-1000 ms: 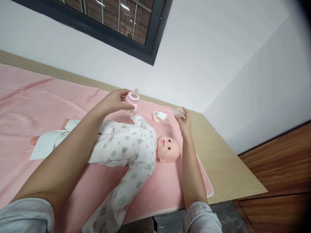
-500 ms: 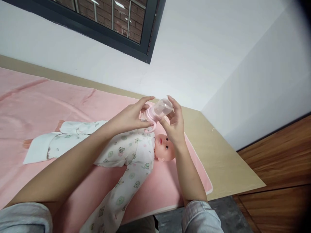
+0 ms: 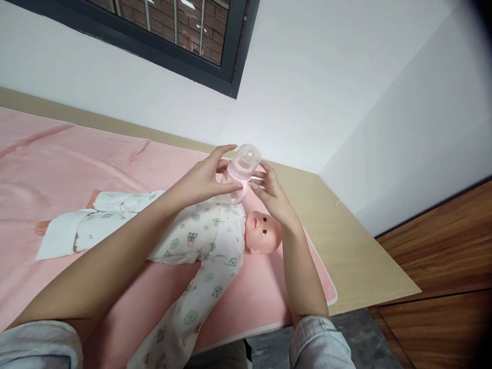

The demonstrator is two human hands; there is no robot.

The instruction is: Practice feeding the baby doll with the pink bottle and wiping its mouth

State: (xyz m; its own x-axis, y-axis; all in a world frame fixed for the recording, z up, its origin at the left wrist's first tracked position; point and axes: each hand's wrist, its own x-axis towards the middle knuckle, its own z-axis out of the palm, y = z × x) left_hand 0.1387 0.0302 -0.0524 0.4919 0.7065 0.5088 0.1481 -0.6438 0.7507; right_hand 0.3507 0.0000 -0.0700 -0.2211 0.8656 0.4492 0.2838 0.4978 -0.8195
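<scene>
A baby bottle (image 3: pixel 245 165) with a clear domed cap, pink collar and pink handles is held above the chest of a baby doll (image 3: pixel 263 233). My left hand (image 3: pixel 209 179) grips it from the left, thumb on the near handle and fingers around the far side. At the bottle's right side is my right hand (image 3: pixel 271 190), its fingers bent and apart, close to the collar and handle. Whether its fingertips touch the bottle is hard to tell. The doll lies on its back in white printed clothes (image 3: pixel 207 233), head toward the right.
Under the doll a pink blanket (image 3: pixel 123 292) covers much of the wooden table (image 3: pixel 330 225). A white wall and a dark-framed window (image 3: pixel 230 66) stand behind. Wood-grain panels (image 3: pixel 453 246) are at the right, beyond the table's corner.
The bottle has turned more upright, its capped end swinging up and left. My right hand has come down from around the cap to beside the collar, its fingers loosened.
</scene>
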